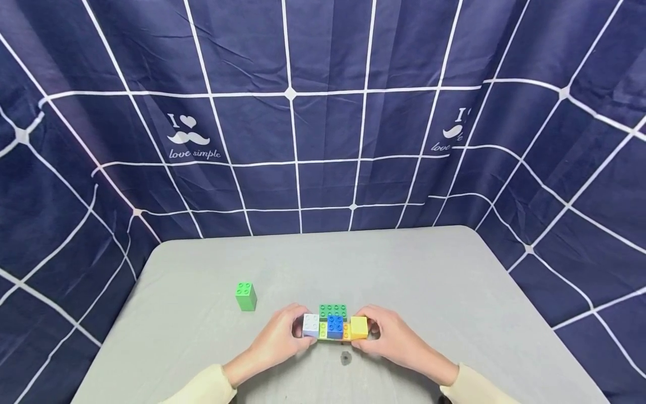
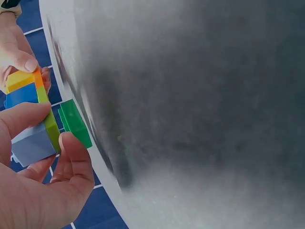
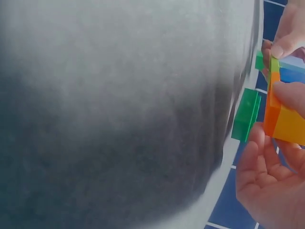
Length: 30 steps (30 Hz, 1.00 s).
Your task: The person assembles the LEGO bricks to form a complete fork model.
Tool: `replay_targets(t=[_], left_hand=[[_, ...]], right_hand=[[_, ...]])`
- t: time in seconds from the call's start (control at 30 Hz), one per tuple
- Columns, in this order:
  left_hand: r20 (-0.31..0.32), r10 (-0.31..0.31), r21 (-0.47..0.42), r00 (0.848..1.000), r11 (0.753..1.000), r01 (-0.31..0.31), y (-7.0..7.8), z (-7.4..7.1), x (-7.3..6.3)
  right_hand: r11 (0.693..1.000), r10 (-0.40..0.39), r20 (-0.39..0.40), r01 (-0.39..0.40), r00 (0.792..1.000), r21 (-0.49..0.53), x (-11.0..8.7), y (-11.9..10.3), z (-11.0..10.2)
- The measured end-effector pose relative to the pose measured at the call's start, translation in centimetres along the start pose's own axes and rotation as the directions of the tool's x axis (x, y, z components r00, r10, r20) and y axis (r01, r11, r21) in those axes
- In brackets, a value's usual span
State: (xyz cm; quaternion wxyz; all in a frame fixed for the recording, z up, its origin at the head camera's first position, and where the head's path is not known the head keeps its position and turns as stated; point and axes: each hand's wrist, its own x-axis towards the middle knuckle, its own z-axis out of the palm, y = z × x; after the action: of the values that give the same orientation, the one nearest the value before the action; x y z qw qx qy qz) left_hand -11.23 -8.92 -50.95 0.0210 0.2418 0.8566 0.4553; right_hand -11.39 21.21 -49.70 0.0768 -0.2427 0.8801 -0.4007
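Note:
My two hands hold one row of joined toy building bricks from opposite ends. On the left end is a pale lavender brick (image 1: 311, 327), gripped between the thumb and fingers of my left hand (image 1: 281, 335). A yellow brick (image 1: 359, 328) forms the right end, pinched by my right hand (image 1: 390, 338). Between them stands a blue brick (image 1: 335, 327). These sit on a lime-green brick (image 2: 52, 125) and an orange brick (image 3: 271, 112) joined end to end beneath. Just behind the row is a dark green brick (image 1: 333, 310), apart from it in both wrist views.
A tall bright green brick (image 1: 246, 297) stands on the grey table (image 1: 429, 280), left of the hands. A small dark mark (image 1: 345, 357) lies in front of the row. Navy curtains (image 1: 328, 129) with white lines enclose the table at the back and sides.

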Motion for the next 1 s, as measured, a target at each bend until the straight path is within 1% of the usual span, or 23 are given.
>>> replay_targets(t=[0.23, 0.5, 0.6, 0.73, 0.87, 1.0], left_hand=[[0.0, 0.001, -0.021, 1.0, 1.0, -0.001, 0.0, -0.3, 0.4], [-0.032, 0.002, -0.002, 1.0, 1.0, -0.002, -0.4, -0.4, 1.1], [-0.037, -0.002, -0.002, 0.999, 1.0, 0.002, -0.5, -0.4, 1.4], [-0.044, -0.016, 0.0, 0.999, 1.0, 0.016, -0.7, -0.4, 1.9], [-0.05, -0.029, -0.005, 0.998, 1.0, 0.028, -0.9, -0.4, 2.3], [-0.052, -0.024, -0.003, 0.998, 1.0, 0.024, -1.1, -0.5, 2.6]], right_hand=[[1.0, -0.01, -0.02, 0.01, 1.0, 0.008, 0.6, 0.2, -0.2], [1.0, -0.015, -0.065, 0.014, 0.998, -0.009, 1.5, 0.4, -0.3], [0.999, -0.03, -0.087, 0.028, 0.996, -0.019, 1.8, 0.6, -0.3], [0.999, -0.047, -0.109, 0.046, 0.993, -0.007, 2.2, 0.9, -0.5], [0.999, -0.039, -0.111, 0.04, 0.993, 0.01, 2.6, 1.0, -0.7], [0.999, -0.035, -0.113, 0.037, 0.993, 0.019, 2.9, 1.1, -0.8]])
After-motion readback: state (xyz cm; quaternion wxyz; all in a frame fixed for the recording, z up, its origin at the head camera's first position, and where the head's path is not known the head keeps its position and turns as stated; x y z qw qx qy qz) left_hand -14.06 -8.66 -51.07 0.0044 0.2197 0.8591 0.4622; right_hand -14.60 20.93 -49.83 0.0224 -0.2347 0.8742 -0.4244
